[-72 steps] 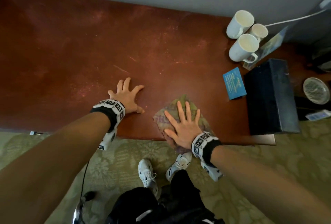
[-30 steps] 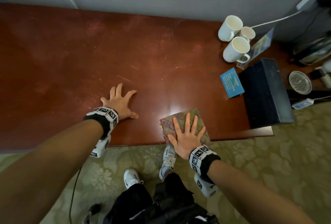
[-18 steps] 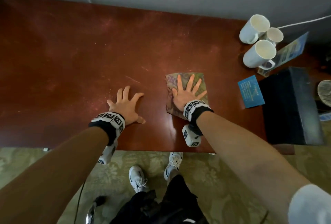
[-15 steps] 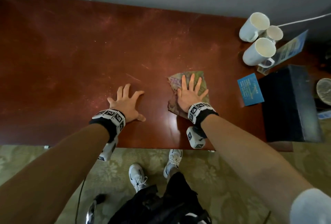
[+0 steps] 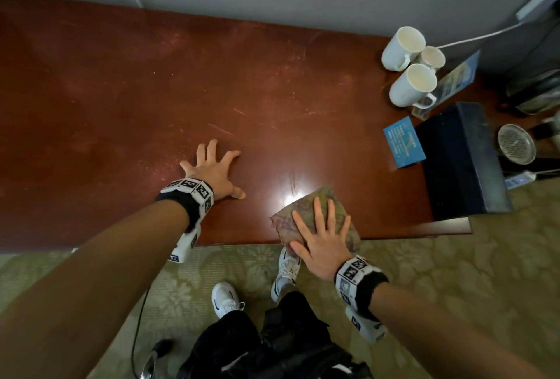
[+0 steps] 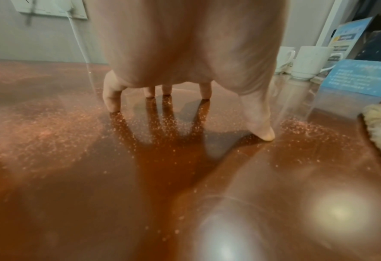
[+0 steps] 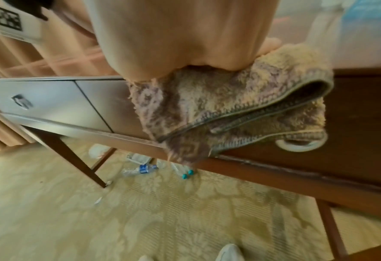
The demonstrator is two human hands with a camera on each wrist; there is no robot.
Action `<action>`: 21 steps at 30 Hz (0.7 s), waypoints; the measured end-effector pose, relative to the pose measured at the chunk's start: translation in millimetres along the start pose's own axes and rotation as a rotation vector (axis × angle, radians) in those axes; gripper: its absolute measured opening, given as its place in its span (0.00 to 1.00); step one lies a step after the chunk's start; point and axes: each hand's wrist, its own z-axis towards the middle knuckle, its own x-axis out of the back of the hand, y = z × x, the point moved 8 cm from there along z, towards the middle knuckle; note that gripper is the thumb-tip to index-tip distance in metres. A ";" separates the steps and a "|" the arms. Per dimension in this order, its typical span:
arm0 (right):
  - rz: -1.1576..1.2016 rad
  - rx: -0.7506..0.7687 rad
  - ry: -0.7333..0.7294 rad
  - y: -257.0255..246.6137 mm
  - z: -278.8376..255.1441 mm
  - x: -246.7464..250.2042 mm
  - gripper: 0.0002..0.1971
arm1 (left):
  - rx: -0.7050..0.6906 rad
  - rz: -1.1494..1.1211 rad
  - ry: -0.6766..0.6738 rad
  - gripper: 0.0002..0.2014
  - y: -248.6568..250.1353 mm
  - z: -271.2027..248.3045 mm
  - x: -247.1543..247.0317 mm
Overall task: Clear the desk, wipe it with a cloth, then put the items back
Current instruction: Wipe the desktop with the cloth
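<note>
Now we find the right hand [image 5: 321, 243], fingers spread, has dragged the cloth [image 5: 306, 207] back to the worktop [image 5: 121, 90] edge at 6 o'clock; wiping continues, left hand [image 5: 213, 171] splayed flat.

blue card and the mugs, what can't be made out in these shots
- Blue card: its print is too small in the head view and blurred in the left wrist view.
- Third mug: mostly hidden behind the two nearer mugs in the head view.
- Cloth: its middle lies under the right hand; its near part overhangs the desk edge.
- Right fingers: hidden by the palm in the right wrist view.
</note>
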 end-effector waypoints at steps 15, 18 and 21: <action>0.208 -0.178 0.057 -5.7 147.2 119.5 0.31 | 0.012 0.019 -0.013 0.53 -1.7 4.5 -3.9; 0.247 -0.152 0.065 1.2 151.6 132.6 0.32 | 0.018 0.027 -0.016 0.53 -2.2 4.3 -3.6; 0.253 -0.107 0.091 12.9 124.9 123.8 0.30 | 0.017 0.035 -0.016 0.52 -1.6 2.9 -3.4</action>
